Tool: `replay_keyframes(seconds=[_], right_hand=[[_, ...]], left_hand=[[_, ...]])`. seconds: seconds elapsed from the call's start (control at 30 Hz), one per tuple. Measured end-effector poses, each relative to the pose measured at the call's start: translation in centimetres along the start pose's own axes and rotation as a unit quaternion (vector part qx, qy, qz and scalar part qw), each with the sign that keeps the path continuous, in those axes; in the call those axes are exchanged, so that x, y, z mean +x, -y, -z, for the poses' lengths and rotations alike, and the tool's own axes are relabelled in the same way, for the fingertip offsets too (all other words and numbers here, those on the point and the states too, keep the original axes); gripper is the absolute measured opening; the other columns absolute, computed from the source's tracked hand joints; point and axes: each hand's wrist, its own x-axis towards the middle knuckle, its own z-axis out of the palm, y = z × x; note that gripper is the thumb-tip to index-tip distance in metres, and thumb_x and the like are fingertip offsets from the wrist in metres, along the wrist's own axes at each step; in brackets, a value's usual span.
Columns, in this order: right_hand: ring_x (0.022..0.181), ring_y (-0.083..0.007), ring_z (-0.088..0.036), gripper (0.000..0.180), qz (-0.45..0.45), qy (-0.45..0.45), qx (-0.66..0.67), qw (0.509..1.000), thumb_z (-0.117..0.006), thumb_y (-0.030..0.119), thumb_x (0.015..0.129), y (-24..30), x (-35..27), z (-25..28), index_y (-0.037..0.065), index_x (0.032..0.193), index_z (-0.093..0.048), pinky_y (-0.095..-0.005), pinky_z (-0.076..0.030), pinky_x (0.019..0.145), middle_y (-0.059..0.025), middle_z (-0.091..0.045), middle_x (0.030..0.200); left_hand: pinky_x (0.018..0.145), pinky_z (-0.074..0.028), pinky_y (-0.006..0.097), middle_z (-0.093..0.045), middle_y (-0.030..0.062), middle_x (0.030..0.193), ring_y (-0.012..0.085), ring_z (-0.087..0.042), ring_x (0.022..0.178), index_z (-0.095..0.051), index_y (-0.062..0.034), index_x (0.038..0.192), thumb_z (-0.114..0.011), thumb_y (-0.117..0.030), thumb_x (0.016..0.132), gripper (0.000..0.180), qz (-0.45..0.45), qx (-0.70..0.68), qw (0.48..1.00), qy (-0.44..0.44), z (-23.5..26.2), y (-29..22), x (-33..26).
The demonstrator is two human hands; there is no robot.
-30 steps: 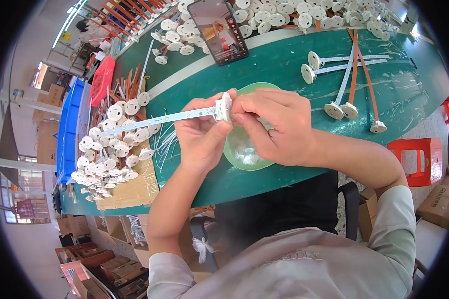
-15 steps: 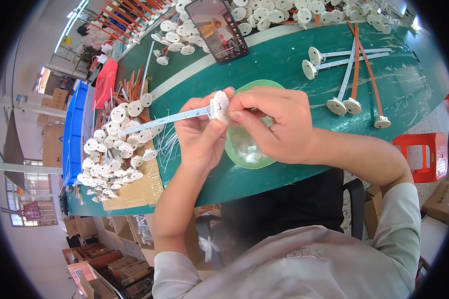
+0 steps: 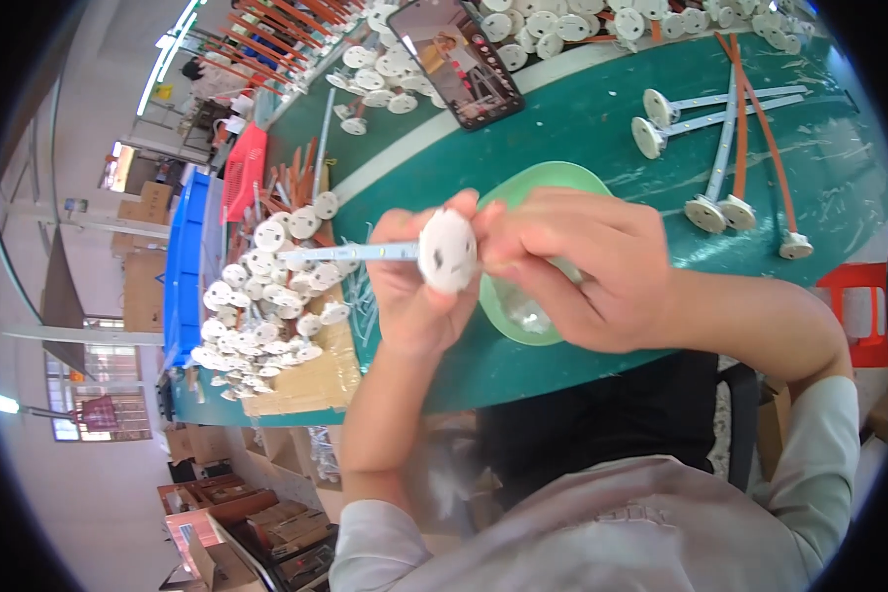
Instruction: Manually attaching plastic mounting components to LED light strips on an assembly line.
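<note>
My left hand [image 3: 412,306] is closed round an LED strip piece with a round white end disc [image 3: 448,252]. Its narrow pale strip [image 3: 350,254] points left, and the disc's slotted face is turned toward me. At the disc's right edge, my right hand [image 3: 592,266] has thumb and fingertips pinched together. Whatever lies in that pinch is too small and blurred to make out. Beneath my right hand stands a light green bowl [image 3: 553,176] with something clear and shiny in it, partly covered by the hand.
A heap of white-disc pieces [image 3: 261,331] lies on cardboard [image 3: 331,380] at left, beside a blue bin [image 3: 185,266] and a red basket [image 3: 245,173]. A phone [image 3: 456,64] stands at the back among more pieces. Several strip pieces [image 3: 735,148] lie at right, near a red stool [image 3: 855,311].
The whole view has shifted, so the scene sits further right. The disc has turned its face more toward me. My right hand still pinches at its edge.
</note>
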Motion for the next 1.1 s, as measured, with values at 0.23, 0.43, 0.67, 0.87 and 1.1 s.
replay_keyframes(seconds=[0.23, 0.43, 0.67, 0.87, 1.1], right_hand=[[0.063, -0.0234, -0.064, 0.015, 0.055, -0.02, 0.048, 0.997, -0.075, -0.005, 0.081, 0.4, -0.1, 0.2, -0.002, 0.094, -0.067, -0.031, -0.051, 0.055, -0.0111, -0.07, 0.083], [0.06, -0.0223, -0.064, 0.016, 0.064, -0.028, 0.039, 0.997, -0.077, -0.003, 0.079, 0.1, -0.4, -0.1, -0.002, 0.093, -0.069, -0.0296, -0.051, 0.052, -0.0117, -0.07, 0.084], [0.057, -0.0223, -0.062, 0.018, 0.092, -0.056, 0.046, 0.993, -0.078, -0.003, 0.078, 0.1, -0.3, -0.7, -0.003, 0.094, -0.069, -0.0291, -0.05, 0.049, -0.013, -0.069, 0.082], [0.057, -0.0214, -0.062, 0.021, 0.092, -0.069, 0.047, 0.992, -0.079, -0.003, 0.076, 0.2, -0.3, -1.0, -0.003, 0.094, -0.069, -0.0289, -0.049, 0.048, -0.0123, -0.069, 0.082], [0.056, -0.0209, -0.061, 0.021, 0.113, -0.073, 0.008, 0.991, -0.08, -0.004, 0.074, 0.2, -0.2, -0.9, -0.004, 0.092, -0.068, -0.0279, -0.048, 0.048, -0.0116, -0.067, 0.08]], left_hand=[[0.104, -0.053, 0.048, -0.06, 0.0149, 0.141, 0.0406, -0.056, 0.131, -0.062, -0.0109, 0.119, -0.062, -0.017, 0.1, 0.02, 0.025, -0.195, 0.975, 0.106, 1.2, -1.8, -0.8], [0.095, -0.057, 0.045, -0.066, 0.016, 0.132, 0.0386, -0.064, 0.121, -0.068, -0.0106, 0.115, -0.066, -0.015, 0.097, 0.019, 0.011, -0.227, 0.969, 0.095, -0.3, -1.8, -0.1], [0.095, -0.058, 0.044, -0.066, 0.017, 0.132, 0.0386, -0.065, 0.12, -0.068, -0.0091, 0.114, -0.066, -0.012, 0.096, 0.019, -0.016, -0.226, 0.972, 0.067, 0.0, -1.4, -0.5], [0.098, -0.057, 0.047, -0.065, 0.0175, 0.133, 0.0412, -0.063, 0.121, -0.067, -0.0077, 0.115, -0.069, -0.009, 0.093, 0.022, -0.01, -0.19, 0.979, 0.078, 0.5, -1.0, -0.7], [0.104, -0.054, 0.049, -0.058, 0.0215, 0.14, 0.0406, -0.061, 0.125, -0.059, -0.0058, 0.125, -0.092, -0.002, 0.069, 0.065, -0.067, -0.05, 0.986, 0.145, 0.5, -0.6, 0.2]])
